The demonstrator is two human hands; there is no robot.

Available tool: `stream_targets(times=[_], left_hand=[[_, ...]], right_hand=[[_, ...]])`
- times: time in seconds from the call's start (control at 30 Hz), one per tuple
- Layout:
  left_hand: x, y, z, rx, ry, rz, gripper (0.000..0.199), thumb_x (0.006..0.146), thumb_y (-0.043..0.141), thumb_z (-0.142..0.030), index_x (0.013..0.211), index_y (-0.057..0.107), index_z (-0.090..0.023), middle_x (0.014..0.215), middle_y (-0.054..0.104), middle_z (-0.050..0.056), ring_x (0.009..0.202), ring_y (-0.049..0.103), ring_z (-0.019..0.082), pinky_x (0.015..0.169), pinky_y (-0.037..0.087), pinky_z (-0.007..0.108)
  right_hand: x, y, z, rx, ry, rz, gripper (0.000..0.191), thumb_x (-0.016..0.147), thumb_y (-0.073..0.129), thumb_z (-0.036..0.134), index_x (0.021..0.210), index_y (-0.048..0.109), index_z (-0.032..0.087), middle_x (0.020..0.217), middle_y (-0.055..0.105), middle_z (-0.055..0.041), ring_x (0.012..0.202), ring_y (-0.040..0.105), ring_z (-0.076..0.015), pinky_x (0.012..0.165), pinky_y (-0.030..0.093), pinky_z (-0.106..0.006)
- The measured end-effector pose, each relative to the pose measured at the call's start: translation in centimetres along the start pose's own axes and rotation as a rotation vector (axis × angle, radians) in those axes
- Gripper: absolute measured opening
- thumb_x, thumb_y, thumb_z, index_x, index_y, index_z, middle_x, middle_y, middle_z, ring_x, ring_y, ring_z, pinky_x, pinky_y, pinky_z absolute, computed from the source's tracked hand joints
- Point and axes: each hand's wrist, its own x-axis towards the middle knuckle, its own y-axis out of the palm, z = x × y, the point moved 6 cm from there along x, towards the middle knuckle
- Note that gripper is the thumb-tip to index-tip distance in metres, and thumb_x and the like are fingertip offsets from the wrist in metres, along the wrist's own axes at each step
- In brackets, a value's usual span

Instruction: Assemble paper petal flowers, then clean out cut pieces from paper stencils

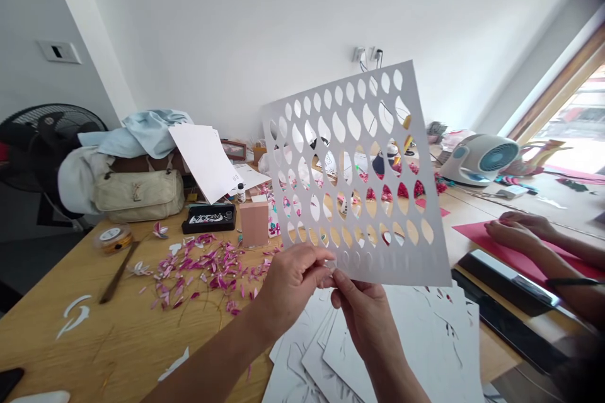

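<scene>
A pale grey sheet (378,272) with rows of leaf-shaped holes is held up, tilted, above the table. My left hand (293,277) is closed at its lower edge, thumb and forefinger pinching there. Right beside it, my right hand (366,312) also pinches that edge, and the fingertips of both hands nearly meet. Faint leaf outlines without openings run along the sheet's bottom row, close to my fingers. Beneath my hands lies a spread of white sheets (425,340) with cut marks and thin dark lines.
Pink petal pieces (222,271), a brown stick (118,274), a pink box (254,224) and a black tray (208,218) lie left. A beige bag (139,192) stands behind. At right are a white fan (479,159), black devices (508,280) and another person's hands (520,233) on red sheets.
</scene>
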Motion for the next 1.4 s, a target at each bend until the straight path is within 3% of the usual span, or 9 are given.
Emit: stream_targets(times=[0.27,0.57,0.67,0.87,1.17,1.4], left_hand=[[0.1,1.2,1.5,-0.003,-0.093,0.018,0.024,0.074,0.053,-0.008,0.093,0.063,-0.019,0.068,0.056,-0.001,0.064,0.052,0.01,0.059,0.043,0.02],[-0.1,1.6,2.0,-0.014,-0.119,0.036,0.025,0.075,0.051,-0.008,0.094,0.062,-0.018,0.072,0.056,-0.001,0.068,0.052,0.01,0.063,0.042,0.02],[0.0,1.7,1.9,-0.008,-0.124,0.061,0.02,0.074,0.051,-0.006,0.087,0.062,-0.017,0.074,0.057,0.0,0.068,0.052,0.01,0.063,0.042,0.02],[0.1,1.4,1.1,0.026,-0.028,0.044,0.014,0.075,0.051,-0.004,0.071,0.057,-0.016,0.069,0.055,-0.001,0.068,0.053,0.01,0.063,0.042,0.02],[-0.3,0.8,0.6,0.016,0.158,-0.055,0.011,0.076,0.054,-0.006,0.072,0.057,-0.015,0.078,0.059,0.003,0.075,0.056,0.011,0.066,0.046,0.021],[-0.5,0.9,0.6,0.135,0.193,-0.082,0.013,0.078,0.05,-0.007,0.071,0.056,-0.017,0.066,0.058,-0.001,0.063,0.054,0.009,0.059,0.044,0.019]], right_hand=[[-0.1,-0.2,-0.7,0.036,0.098,0.068,0.016,0.07,0.068,0.031,0.08,0.068,0.019,0.072,0.065,-0.0058,0.073,0.056,-0.017,0.045,0.033,-0.021],[-0.2,0.0,-0.9,0.06,0.112,0.093,0.019,0.07,0.068,0.031,0.086,0.067,0.02,0.08,0.065,-0.0057,0.074,0.055,-0.0165,0.048,0.036,-0.022],[-0.3,0.2,-0.9,0.051,0.1,0.079,0.022,0.068,0.069,0.033,0.087,0.067,0.02,0.082,0.064,-0.0058,0.073,0.054,-0.0161,0.049,0.037,-0.023],[-0.3,-0.1,-1.2,0.032,0.08,0.02,0.023,0.066,0.069,0.035,0.081,0.068,0.018,0.079,0.064,-0.0064,0.07,0.054,-0.0165,0.048,0.038,-0.023],[-0.4,0.3,-0.9,0.058,0.031,0.081,0.014,0.074,0.064,0.031,0.076,0.07,0.019,0.073,0.064,-0.004,0.067,0.053,-0.0122,0.049,0.039,-0.02],[-0.6,0.3,-1.2,0.103,0.025,0.038,0.018,0.074,0.064,0.034,0.081,0.069,0.019,0.071,0.065,-0.0053,0.064,0.056,-0.0128,0.047,0.039,-0.019]])
